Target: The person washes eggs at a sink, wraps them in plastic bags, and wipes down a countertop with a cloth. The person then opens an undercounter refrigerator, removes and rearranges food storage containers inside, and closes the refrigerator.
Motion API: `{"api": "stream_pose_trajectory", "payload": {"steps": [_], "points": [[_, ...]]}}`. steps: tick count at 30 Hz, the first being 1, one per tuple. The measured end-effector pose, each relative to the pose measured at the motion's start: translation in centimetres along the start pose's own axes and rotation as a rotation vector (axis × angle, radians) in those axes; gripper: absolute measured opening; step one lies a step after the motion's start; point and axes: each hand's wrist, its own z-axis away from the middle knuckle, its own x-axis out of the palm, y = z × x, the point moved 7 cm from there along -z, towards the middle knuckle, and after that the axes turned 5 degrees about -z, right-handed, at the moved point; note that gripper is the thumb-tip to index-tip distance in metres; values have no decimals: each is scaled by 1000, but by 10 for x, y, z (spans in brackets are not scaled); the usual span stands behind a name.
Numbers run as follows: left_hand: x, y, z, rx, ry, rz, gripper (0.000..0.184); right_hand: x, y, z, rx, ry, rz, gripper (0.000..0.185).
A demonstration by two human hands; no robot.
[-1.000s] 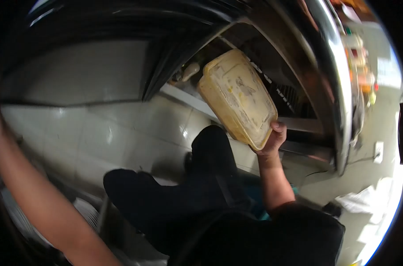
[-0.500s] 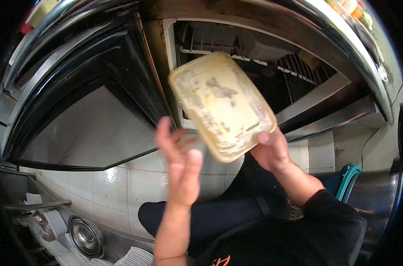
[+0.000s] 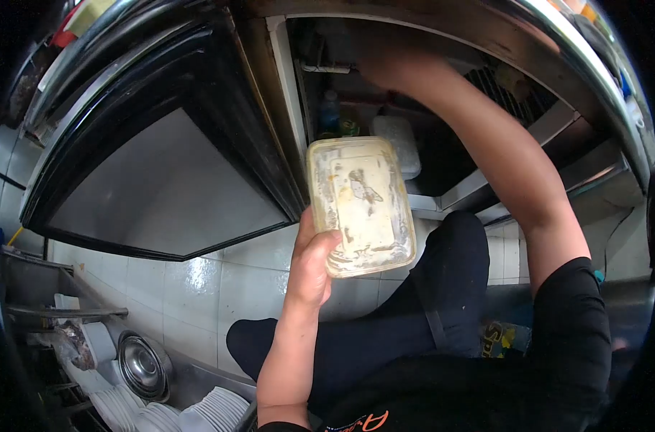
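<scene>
1. Glossy, pale tiles [image 3: 198,309] cover the floor, with light glaring off one patch beside an open cabinet door [image 3: 162,194].
2. Flat grey sheeting fills the inner face of that door, framed by a thick, ridged black seal [image 3: 219,97].
3. Smooth metal forms the sill [image 3: 468,191] of the cabinet opening; the depths behind it are too dark to read well.
4. Rectangular, with rounded corners, a yellowish plastic container [image 3: 367,209] is held up in front of the opening. Whitish smears and a greyish patch mottle its upper face.
5. Left grip [image 3: 314,265]: closed around the container's near left corner, thumb pressed on the upper face, the other fingers hidden underneath.
6. Right grip [image 3: 396,68]: inside the cabinet's upper part, blurred and in shadow. I cannot tell how wide its fingers stand or whether they hold anything.
7. Within the cabinet are thin bars of a wire rack [image 3: 532,108], a clear bottle [image 3: 330,114] and a pale box [image 3: 399,147], partly covered by the container.
8. Shiny round metal bowls [image 3: 140,366] sit at lower left, near stacked white dishes [image 3: 223,414] that the bottom edge crops.
9. Orange lettering [image 3: 371,421] on the black shirt is cut off below; a printed item [image 3: 506,338] beside the dark trousers [image 3: 450,281] shows only in part.
</scene>
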Motion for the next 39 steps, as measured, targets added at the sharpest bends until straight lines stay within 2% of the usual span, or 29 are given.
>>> {"api": "stream_pose_trajectory", "payload": {"steps": [1,3,6,14,18,24,30,39], "points": [[2,1,0,-2,-15,-28,61,19,12,-23,65,-21,-54,39],[1,1,2,11,-10,-58,61,35,21,-40,190,-59,-147,39],[-9,-6,3,12,0,-71,62,36,25,-44,228,-66,-186,40],[-54,-42,-6,18,17,-71,69,-7,23,-14,46,-5,-142,41],[-72,-63,-9,-45,22,-47,71,-38,10,27,-93,51,-63,42],[-63,-61,-24,21,-13,-158,71,-61,12,59,-177,259,195,43],[-63,-67,-24,-34,14,-165,73,-45,41,22,-28,259,172,39],[-71,-77,-34,-22,90,-118,70,-8,57,-20,308,260,-70,35]]}}
